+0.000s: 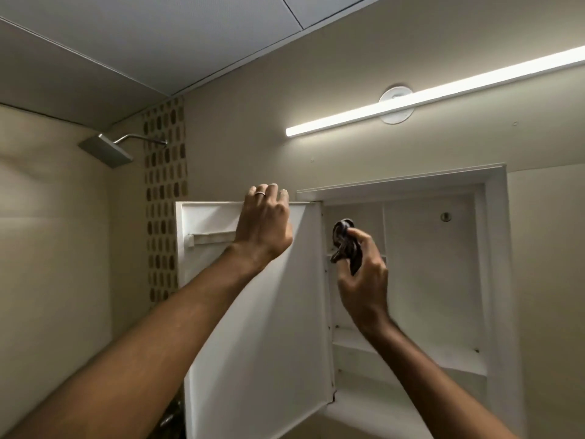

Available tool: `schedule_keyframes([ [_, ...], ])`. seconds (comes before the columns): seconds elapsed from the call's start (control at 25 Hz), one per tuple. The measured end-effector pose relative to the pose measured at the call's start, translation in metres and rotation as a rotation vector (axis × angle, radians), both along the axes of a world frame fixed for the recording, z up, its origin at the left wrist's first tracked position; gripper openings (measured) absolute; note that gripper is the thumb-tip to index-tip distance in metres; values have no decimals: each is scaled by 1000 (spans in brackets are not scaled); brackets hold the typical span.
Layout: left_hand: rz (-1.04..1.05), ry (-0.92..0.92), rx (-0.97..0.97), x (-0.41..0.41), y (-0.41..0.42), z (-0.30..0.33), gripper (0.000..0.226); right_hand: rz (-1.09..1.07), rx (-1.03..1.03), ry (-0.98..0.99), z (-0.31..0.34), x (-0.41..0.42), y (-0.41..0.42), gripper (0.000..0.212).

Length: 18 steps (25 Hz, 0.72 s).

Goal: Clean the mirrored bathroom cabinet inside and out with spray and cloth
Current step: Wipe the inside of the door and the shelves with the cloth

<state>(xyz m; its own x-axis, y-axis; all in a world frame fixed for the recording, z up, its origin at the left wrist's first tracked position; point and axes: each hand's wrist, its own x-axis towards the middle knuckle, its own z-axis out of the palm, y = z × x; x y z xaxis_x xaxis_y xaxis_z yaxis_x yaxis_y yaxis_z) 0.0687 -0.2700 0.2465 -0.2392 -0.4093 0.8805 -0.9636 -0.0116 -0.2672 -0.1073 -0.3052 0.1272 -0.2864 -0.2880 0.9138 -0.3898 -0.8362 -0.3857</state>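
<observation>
beige bathroom wall [247,128], left hand [264,223] gripping cabinet door [285,312] – fingertips hidden

door [272,327] bottom: cut off | cloth [345,245]: partly hidden, perhaps blurred

My cabinet [493,185] is set into the wall, its door [285,312] swung out to the left; inside, white shelves [411,353] cross it below a centre divider [383,229]; I see nothing resting on them.
</observation>
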Motion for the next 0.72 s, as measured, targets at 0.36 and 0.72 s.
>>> schedule_keyframes([
  [0.36, -94, -3, 208, -17, -42, 35, 31, -446, 8, 334, 64, 13, -49, 56],
  [0.72, -406, 173, 302, -29, -60, 59, 20, -909, -64, 613, 61, 5, -75, 38],
])
